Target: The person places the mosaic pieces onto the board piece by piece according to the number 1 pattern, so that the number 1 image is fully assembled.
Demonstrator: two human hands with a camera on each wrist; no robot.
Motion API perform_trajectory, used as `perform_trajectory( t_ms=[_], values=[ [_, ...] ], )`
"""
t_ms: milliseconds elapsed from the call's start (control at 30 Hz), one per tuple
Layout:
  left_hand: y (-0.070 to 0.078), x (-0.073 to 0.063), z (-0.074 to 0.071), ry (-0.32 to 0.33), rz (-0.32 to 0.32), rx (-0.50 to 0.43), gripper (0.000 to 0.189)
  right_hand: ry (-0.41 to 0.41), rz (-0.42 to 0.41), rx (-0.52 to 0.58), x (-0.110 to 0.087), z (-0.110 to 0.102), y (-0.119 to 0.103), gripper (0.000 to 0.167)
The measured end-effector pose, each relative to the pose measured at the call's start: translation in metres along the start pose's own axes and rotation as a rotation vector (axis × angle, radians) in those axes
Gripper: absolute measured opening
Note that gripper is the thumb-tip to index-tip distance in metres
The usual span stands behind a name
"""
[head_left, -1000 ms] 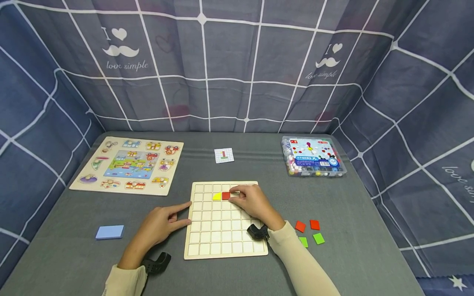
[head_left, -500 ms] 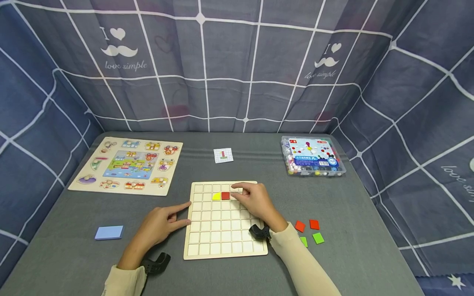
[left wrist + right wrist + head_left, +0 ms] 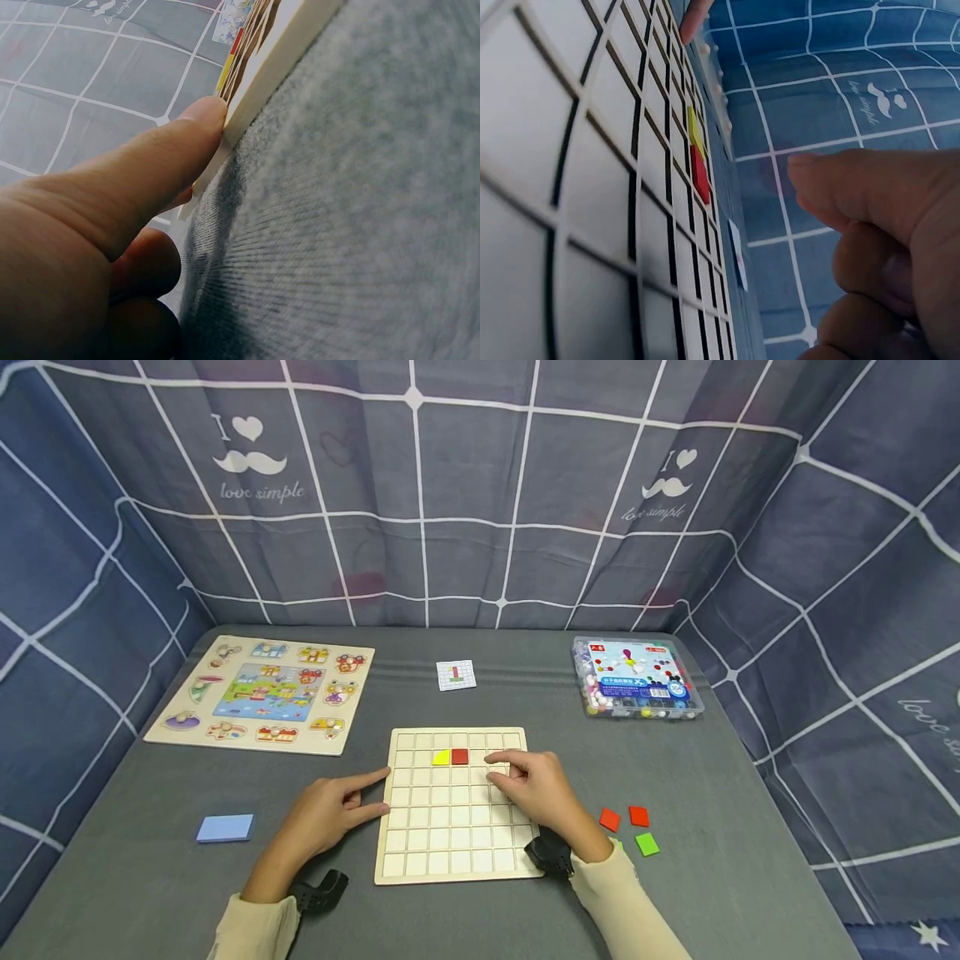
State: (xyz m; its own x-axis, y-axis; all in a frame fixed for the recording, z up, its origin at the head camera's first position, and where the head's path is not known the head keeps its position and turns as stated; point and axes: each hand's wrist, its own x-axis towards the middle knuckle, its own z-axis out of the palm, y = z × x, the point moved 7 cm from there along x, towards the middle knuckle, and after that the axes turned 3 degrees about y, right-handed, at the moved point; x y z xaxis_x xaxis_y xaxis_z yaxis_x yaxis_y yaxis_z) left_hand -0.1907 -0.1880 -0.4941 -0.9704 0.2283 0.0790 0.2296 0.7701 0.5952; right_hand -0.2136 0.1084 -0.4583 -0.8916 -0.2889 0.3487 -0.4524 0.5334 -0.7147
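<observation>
A pale wooden grid board lies on the grey table. In its second row a yellow piece and a red square tile sit side by side. At the board's left edge my left hand rests its outstretched index finger and thumb; the left wrist view has the thumb against the rim. My right hand hovers over the board's right half, just right of the red tile, thumb and index finger apart with nothing between them. Its other fingers are bent under, as the right wrist view shows.
Right of the board lie two red tiles and a green tile, near the right sleeve. A small pattern card is behind the board. Around it are a picture puzzle, a plastic box and a blue block.
My right hand has let go of the red tile and drawn back toward the lower right. The tile stays in its cell beside the yellow piece. My left hand keeps its place.
</observation>
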Motion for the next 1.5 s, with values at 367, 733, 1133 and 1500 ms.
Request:
perform_trajectory(
  t_ms=[367,733,1133,1500],
  values=[
    [0.000,0.001,0.001,-0.008,-0.016,-0.002,0.056,0.012,0.046,-0.027,-0.037,-0.028,0.014,0.018],
    [-0.001,0.003,0.000,-0.020,-0.028,-0.024,0.054,0.062,0.208,-0.108,-0.080,-0.072,0.049,0.021],
    [0.000,0.002,0.000,-0.038,-0.062,-0.031,0.055,0.210,0.305,-0.259,-0.120,-0.128,0.075,0.019],
    [0.002,0.003,0.002,-0.060,-0.083,-0.064,0.055,0.254,0.308,-0.286,-0.131,-0.129,0.083,0.021]
  ],
)
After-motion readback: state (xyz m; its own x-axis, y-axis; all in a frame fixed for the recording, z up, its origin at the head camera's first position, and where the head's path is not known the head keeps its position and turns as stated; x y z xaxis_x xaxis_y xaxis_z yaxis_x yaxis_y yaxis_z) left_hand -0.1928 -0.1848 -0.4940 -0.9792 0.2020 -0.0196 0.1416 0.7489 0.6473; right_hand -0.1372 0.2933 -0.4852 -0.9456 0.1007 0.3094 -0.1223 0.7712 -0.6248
